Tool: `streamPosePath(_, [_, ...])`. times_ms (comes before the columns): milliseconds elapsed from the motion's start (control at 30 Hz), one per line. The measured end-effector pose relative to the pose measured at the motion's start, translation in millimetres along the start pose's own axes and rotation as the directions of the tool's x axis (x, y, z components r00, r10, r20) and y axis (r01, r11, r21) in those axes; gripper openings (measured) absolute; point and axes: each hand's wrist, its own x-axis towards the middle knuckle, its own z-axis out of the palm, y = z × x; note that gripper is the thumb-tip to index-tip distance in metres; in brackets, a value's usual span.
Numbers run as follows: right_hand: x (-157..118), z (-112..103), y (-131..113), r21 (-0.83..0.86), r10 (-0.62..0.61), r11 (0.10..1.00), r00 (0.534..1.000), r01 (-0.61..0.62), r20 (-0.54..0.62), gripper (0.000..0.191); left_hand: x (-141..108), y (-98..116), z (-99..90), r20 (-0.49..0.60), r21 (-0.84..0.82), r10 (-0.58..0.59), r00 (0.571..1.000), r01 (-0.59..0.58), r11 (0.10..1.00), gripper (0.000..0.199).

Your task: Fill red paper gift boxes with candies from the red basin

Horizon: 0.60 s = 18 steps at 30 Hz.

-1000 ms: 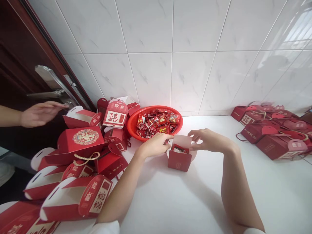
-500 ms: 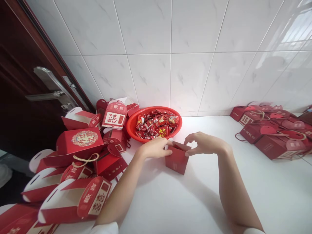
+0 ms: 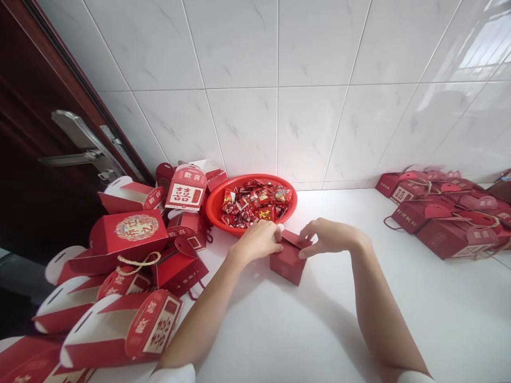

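A small red gift box (image 3: 288, 266) stands on the white tabletop in front of me, its top panels folded inward with a narrow dark slit between them. My left hand (image 3: 259, 238) grips its left end, thumb on the near side. At the right end my right hand (image 3: 325, 236) holds the box with thumb and bent fingers, and a bit of white flap shows beside them. Just behind the box sits a red plastic basket (image 3: 211, 210) filled with wrapped candies (image 3: 255, 202).
To the left is a heap of red gift boxes (image 3: 120, 319), several with open tops. Closed boxes (image 3: 451, 239) with cord handles stand grouped at the right. A tiled wall (image 3: 311, 127) rises behind the table, and a dark door (image 3: 32, 133) with a metal handle is at the left.
The top panels of the box have folded inward, narrowing the opening. Both hands stay on its ends. The view has shifted slightly.
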Motion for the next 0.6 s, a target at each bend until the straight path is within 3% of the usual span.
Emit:
streamPosePath(167, [1,-1,2,0.011,-0.006,1.000,1.000,0.006,0.003,0.041,4,-8,5.2,0.004,-0.050,0.016,1.000,-0.015,0.999,0.001])
streamPosePath(400, [0,-3,10,0.041,-0.031,0.999,0.999,0.030,0.019,0.045,6,-5,4.6,-0.017,-0.088,-0.015,1.000,0.013,0.996,0.012])
streamPosePath(600, [4,-3,6,0.046,-0.033,0.998,0.998,0.031,0.052,0.045,7,-4,4.7,0.029,-0.073,0.052,0.998,-0.049,0.996,0.009])
